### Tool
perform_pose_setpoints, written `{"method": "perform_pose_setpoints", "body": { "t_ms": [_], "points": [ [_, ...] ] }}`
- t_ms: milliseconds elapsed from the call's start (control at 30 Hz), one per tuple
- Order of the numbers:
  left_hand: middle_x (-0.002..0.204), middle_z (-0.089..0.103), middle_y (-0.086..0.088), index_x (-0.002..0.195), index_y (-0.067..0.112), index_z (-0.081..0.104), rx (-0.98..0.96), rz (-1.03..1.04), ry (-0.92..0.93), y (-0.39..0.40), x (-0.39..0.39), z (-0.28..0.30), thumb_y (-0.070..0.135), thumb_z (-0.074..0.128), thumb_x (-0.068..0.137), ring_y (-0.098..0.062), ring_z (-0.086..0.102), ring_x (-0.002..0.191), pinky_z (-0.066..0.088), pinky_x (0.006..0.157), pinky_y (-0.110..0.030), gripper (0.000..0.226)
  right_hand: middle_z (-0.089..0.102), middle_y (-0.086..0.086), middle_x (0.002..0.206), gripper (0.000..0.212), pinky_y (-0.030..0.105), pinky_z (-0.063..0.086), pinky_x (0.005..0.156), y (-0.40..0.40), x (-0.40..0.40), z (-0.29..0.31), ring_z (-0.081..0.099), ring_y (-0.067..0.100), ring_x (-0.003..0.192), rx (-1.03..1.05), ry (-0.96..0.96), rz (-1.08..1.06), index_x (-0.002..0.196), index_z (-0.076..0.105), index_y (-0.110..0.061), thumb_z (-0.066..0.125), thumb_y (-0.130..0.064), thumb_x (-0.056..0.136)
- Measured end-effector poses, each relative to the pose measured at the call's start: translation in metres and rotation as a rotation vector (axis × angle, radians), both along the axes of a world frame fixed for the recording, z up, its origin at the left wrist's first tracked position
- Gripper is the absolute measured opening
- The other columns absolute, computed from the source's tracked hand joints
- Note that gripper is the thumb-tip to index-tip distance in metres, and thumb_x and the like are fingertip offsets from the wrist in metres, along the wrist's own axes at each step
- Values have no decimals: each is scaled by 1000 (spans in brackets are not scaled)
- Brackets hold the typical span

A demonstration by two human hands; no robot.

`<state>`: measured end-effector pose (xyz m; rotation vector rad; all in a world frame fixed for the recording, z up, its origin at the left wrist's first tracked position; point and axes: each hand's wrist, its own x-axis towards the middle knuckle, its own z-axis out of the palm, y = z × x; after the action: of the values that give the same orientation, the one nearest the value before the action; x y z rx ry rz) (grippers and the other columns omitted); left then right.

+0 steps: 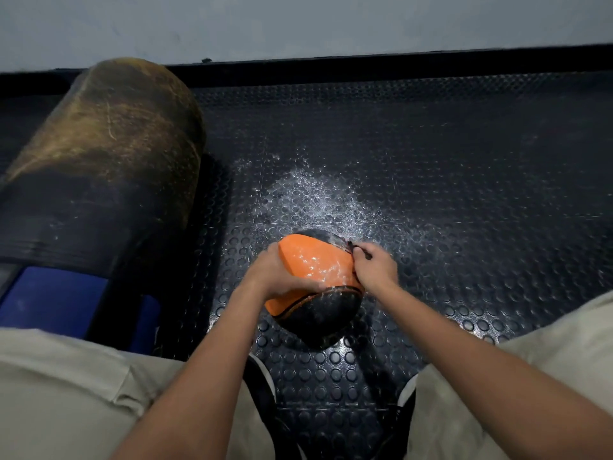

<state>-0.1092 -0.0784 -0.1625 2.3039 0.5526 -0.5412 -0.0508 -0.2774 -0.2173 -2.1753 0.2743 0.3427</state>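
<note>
- Orange-and-black ball (315, 270) is over the studded rubber floor (447, 167), in front of the knees
- Left hand (282, 277) grips its orange panel, fingers curled round it
- Right hand (376, 265) pinches a thin dark tool (361, 251) at the seam
- Rolled mat (109, 154) lies left

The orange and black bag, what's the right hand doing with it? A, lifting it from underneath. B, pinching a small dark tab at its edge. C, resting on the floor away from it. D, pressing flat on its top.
B: the right hand pinches a small dark tab at the edge of the orange and black bag, while the left hand grips its orange side.
</note>
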Motion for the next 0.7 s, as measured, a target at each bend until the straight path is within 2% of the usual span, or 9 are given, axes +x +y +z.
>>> {"method": "perform_pose_setpoints", "body": {
  "t_ms": [67,133,200,267,400,467,533,600,700],
  "points": [
    [150,44,-3,153,22,31,1,-14,24,5,2,1,59,96,42,-26,47,133,44,108,-43,134,66,-6,107,28,7,41,53,11,-3,10,58,3,76,24,-92,63,126,68,-30,52,-28,104],
    [153,38,-5,155,26,29,-8,-5,40,7,4,2,55,98,41,-27,43,135,42,110,-46,136,67,-9,111,27,21,56,79,18,-3,15,63,15,96,46,-151,184,124,68,-39,54,-35,102],
    [154,25,-9,157,34,24,-16,21,85,7,2,5,52,98,43,-34,35,139,40,111,-52,137,67,-13,118,27,32,49,98,17,-2,11,58,15,111,32,-185,249,124,68,-41,54,-36,101],
    [152,14,-10,155,47,19,-21,43,135,8,0,7,58,96,36,-42,26,140,38,110,-60,142,66,-14,120,29,19,46,82,8,-2,10,55,8,101,24,-151,189,128,67,-34,52,-31,104],
    [154,13,-11,155,51,18,-41,11,148,6,0,11,50,98,38,-44,26,141,37,111,-63,141,68,-6,124,30,18,37,59,-3,3,1,55,11,92,-20,6,44,128,67,-31,48,-30,106],
    [159,18,-10,156,47,19,-63,-12,138,7,1,13,42,99,39,-41,27,144,37,111,-62,142,71,-8,114,27,20,42,61,8,0,5,60,12,89,-1,-76,90,124,69,-33,50,-31,104],
    [162,23,-4,157,44,18,-97,-28,137,8,2,13,36,100,42,-36,29,145,37,112,-59,141,70,-15,109,26,27,46,78,19,-3,11,58,16,99,35,-161,203,121,70,-38,52,-36,102],
    [162,25,-2,157,43,16,-112,-45,142,9,1,12,31,99,47,-35,30,144,37,113,-57,138,69,-21,112,26,31,36,93,24,-4,13,50,14,111,-8,-212,311,122,70,-39,53,-37,102],
    [163,23,-1,159,42,14,-143,-56,127,9,-1,12,25,98,53,-33,29,145,34,115,-54,136,69,-15,109,28,28,49,82,13,0,10,59,12,100,-8,-160,208,125,68,-37,51,-35,103]
  ]
}}
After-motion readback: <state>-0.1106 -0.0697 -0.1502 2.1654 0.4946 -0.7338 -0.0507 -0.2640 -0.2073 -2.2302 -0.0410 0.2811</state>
